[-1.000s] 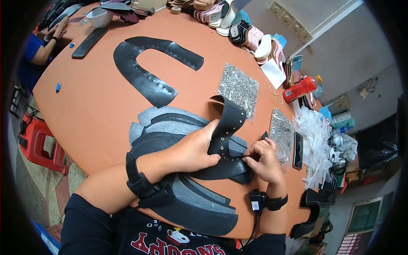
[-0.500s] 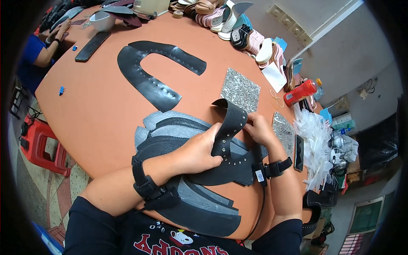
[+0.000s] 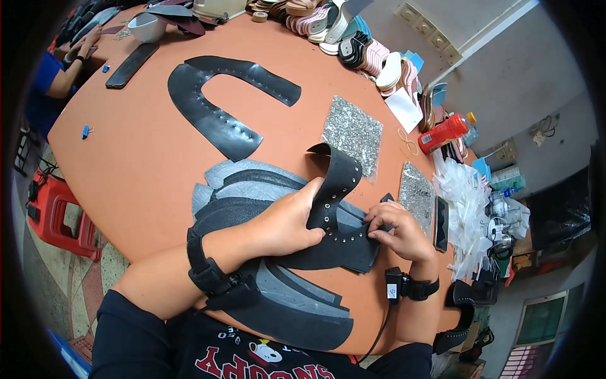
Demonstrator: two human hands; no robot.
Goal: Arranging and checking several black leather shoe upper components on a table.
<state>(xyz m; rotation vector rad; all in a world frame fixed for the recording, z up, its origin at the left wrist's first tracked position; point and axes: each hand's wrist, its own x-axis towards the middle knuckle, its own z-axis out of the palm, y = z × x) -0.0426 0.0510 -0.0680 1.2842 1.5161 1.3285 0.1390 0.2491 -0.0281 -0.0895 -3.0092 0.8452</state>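
Note:
A black, curved shoe upper point(image 3: 338, 180) with a row of metal studs along its inner edge is held bent over the stack. My left hand point(image 3: 293, 218) is closed around its middle, with the thumb lying along the studs. At its right side, my right hand point(image 3: 401, 228) has thumb and forefinger pinched together at the studded edge; whether a small part is between them cannot be made out. Under the upper lies a pile of grey and black cut pieces point(image 3: 252, 189), partly covered by my left arm. More layered pieces point(image 3: 303, 303) lie nearest me.
A second black U-shaped upper point(image 3: 214, 120) lies flat on the orange table point(image 3: 120, 170). Speckled slabs point(image 3: 353, 132), a red bottle point(image 3: 445, 132) and white plastic scraps point(image 3: 464, 208) are to the right. Stacked insoles point(image 3: 369, 50) line the wall. A co-worker's arm point(image 3: 66, 79) is far left.
My right hand has moved down from the upper's raised part to its lower right edge. My left hand keeps its grip. The whole view has shifted slightly.

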